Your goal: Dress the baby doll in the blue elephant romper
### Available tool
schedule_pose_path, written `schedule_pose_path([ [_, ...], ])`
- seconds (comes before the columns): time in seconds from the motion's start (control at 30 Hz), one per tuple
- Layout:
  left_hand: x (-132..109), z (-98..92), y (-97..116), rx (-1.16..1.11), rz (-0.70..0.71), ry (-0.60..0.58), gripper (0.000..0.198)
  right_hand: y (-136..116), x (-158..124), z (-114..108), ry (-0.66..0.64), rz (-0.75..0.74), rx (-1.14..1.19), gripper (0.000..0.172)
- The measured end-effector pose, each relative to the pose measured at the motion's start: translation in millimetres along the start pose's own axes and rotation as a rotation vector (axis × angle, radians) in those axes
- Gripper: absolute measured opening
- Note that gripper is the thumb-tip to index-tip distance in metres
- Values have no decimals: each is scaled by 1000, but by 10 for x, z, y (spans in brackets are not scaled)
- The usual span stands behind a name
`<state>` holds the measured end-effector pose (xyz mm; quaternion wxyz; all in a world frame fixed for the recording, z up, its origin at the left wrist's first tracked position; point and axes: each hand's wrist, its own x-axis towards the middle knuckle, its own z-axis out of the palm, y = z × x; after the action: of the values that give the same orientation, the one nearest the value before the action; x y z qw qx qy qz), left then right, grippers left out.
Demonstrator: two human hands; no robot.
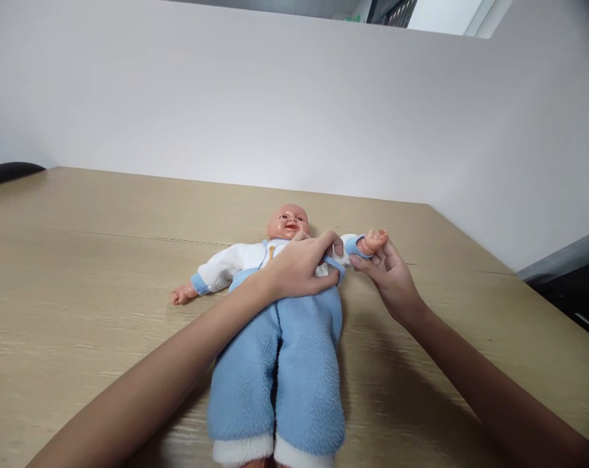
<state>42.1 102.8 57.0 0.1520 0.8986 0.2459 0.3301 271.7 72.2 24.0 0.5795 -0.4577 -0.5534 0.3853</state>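
Observation:
A baby doll (287, 221) lies on its back with its head toward the far side. It wears a white top with blue cuffs and fluffy blue trousers (307, 364) with white hems. My left hand (307, 260) lies across the doll's chest, its fingers closed on a blue-edged fold of the clothing (334, 265). At the doll's arm on the right, my right hand (389, 273) pinches the blue cuff (357, 246) beside the doll's small hand (374, 240). The doll's other arm (221, 266) stretches out to the left.
The doll rests on a light wooden table (104, 260). Behind the table stands a pale wall (226, 97). A black object (12, 172) shows at the far left edge, and a dark object (572, 286) is beyond the table's right side.

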Motion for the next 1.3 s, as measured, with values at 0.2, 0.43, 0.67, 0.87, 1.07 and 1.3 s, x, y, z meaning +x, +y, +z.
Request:
schedule_pose_path([
  [0.2, -55, 46, 26, -14, 48, 233, 48, 213, -87, 279, -38, -17, -49, 67],
  [0.43, -45, 67, 24, -172, 51, 300, 51, 309, -290, 258, -168, -135, -115, 46],
  [0.67, 27, 28, 40, -511, -141, 249, 26, 234, -380, 243, -228, -176, -221, 41],
  [0.87, 144, 78, -141, -795, -384, 196, 20, 213, -416, 293, -231, -248, -312, 31],
  [1.07, 165, 75, -206, -805, -506, 77, 24, 101, -420, 415, -103, 5, 23, 21],
  [1.3, 148, 45, -141, -414, -484, -11, 15, 156, -299, 377, -5, 317, 421, 16],
])
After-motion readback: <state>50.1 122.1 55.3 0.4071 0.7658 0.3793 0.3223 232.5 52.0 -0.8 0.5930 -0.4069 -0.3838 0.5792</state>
